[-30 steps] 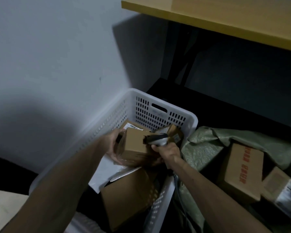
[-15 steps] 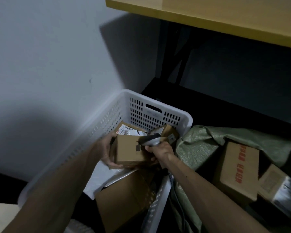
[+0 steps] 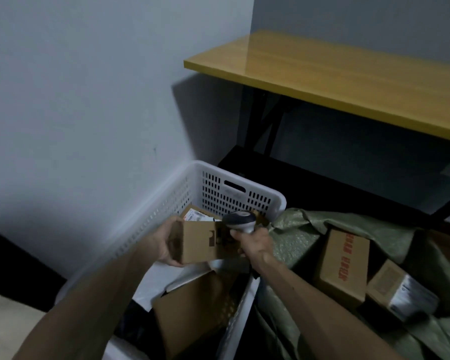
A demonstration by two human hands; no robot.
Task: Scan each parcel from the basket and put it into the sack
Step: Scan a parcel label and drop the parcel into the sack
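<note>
Head view, low centre of frame: small cardboard parcel [image 3: 198, 242], brown, matte, box-shaped, with dark print on its upward face, held over the middle of the basket [image 3: 244, 184].

Basket: white plastic, rectangular, walls perforated with slots, one handle cut-out in the far wall.

Sack [image 3: 296, 237] at lower right, just beside the basket: green woven fabric, crumpled, mouth spread wide.

Scanner [image 3: 240, 220]: smooth rounded head, dark on top with a pale grey shell.

Left hand [image 3: 164, 245]: forearm coming in from lower left, thumb on top and fingers curled under the parcel's left end, clamped on it.

Right hand [image 3: 255, 242]: forearm coming in from lower right, fingers wrapped tight round the scanner's handle, head aimed left at the parcel's right end; touching or just above, cannot tell.

Counted: two hands, one scanner, one basket, one sack.

In the basket besides the held parcel, at least:
- one labelled box [image 3: 195, 215] at the far end
- one large cardboard box [image 3: 192, 307] at the near end
- one flat white mailer [image 3: 164, 279] between them

In the sack, two boxes:
- one red-lettered box [image 3: 344, 266]
- one taped box [image 3: 390, 289] with a glossy end, to its right

Upper right: one yellow table [image 3: 348, 81], smooth top, dark legs.
</note>
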